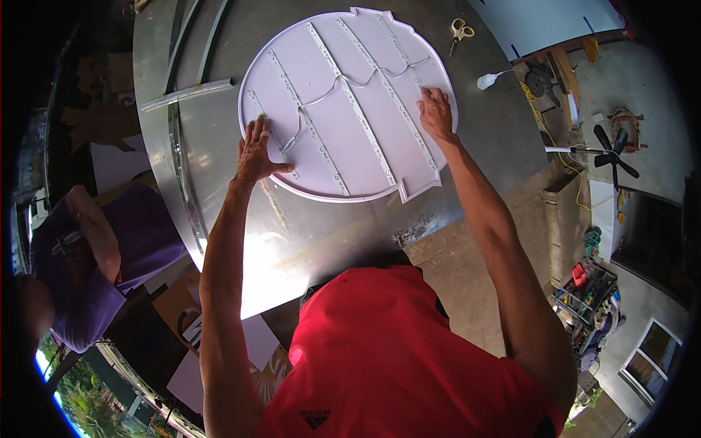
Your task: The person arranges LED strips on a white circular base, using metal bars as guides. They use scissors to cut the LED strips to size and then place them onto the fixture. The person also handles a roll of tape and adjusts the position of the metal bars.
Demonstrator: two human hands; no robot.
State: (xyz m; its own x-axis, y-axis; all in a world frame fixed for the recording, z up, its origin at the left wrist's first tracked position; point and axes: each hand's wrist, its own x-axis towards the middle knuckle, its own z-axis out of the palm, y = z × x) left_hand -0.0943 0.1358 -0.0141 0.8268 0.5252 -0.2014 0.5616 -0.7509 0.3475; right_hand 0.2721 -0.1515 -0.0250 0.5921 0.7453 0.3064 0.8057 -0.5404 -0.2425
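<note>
A round, shallow white sign tray (332,146) with a raised rim and notched corners lies on the metal table. Several LED strips (355,109) run across its inside, joined by a thin white wire (321,98). My left hand (255,153) rests at the tray's left side, fingers spread and thumb out, covering part of the leftmost strip. At the right side, my right hand (437,115) lies on the tray floor near the rim, fingers bent with the tips down, over the lower end of the rightmost strip. Neither hand visibly holds anything.
Scissors (460,31) lie on the metal table (482,109), beyond the tray to the right. Metal bars (186,95) lie at the left. A white-bladed tool (488,80) sits near the right edge. A person in purple (124,248) is at the left; a black fan (613,152) stands right.
</note>
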